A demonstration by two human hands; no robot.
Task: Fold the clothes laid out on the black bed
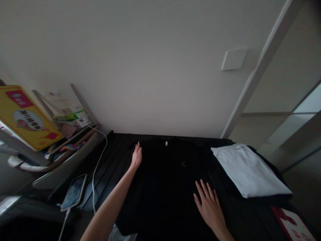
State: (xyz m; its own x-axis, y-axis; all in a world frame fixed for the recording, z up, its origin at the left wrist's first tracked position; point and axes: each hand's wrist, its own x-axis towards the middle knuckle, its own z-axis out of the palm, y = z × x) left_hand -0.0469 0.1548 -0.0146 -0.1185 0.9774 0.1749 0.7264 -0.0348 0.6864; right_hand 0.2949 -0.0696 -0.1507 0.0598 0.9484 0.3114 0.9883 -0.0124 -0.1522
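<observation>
A black garment lies spread flat on a dark slatted table, its collar with a small white tag toward the wall. My left hand reaches far forward and rests on the garment's upper left part, near the shoulder, fingers stretched together. My right hand lies flat on the garment's lower right side with fingers spread. Neither hand holds anything.
A folded white garment sits on the table's right side. A phone with a white charging cable lies at the left edge. Boxes, a yellow package and clutter stand at far left. A red and white item is at lower right.
</observation>
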